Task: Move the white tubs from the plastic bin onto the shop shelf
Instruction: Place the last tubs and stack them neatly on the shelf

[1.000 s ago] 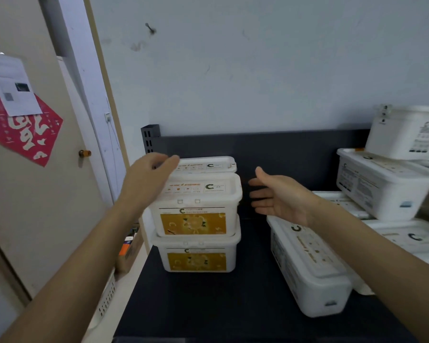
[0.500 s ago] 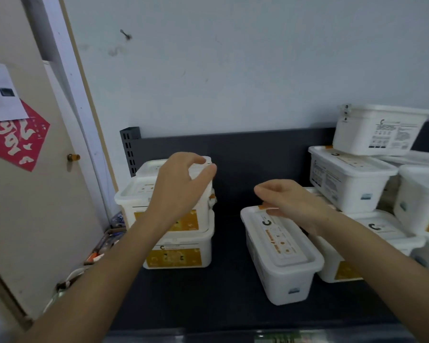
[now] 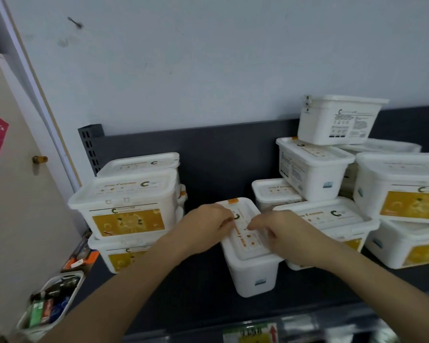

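Now my left hand (image 3: pixel 206 225) and right hand (image 3: pixel 286 231) curl fingers down onto the tub (image 3: pixel 252 276); blur smears them, so I cannot tell whether either grips.

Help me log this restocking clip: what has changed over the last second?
The left hand left the stacked white plastic tubs with yellow labels and moved right onto the lid of the lone white plastic tub mid-shelf. The right hand, open in the air before, came down onto the same lid. Both have curled fingers; grip unclear. Every tub stayed put on the dark shelf.
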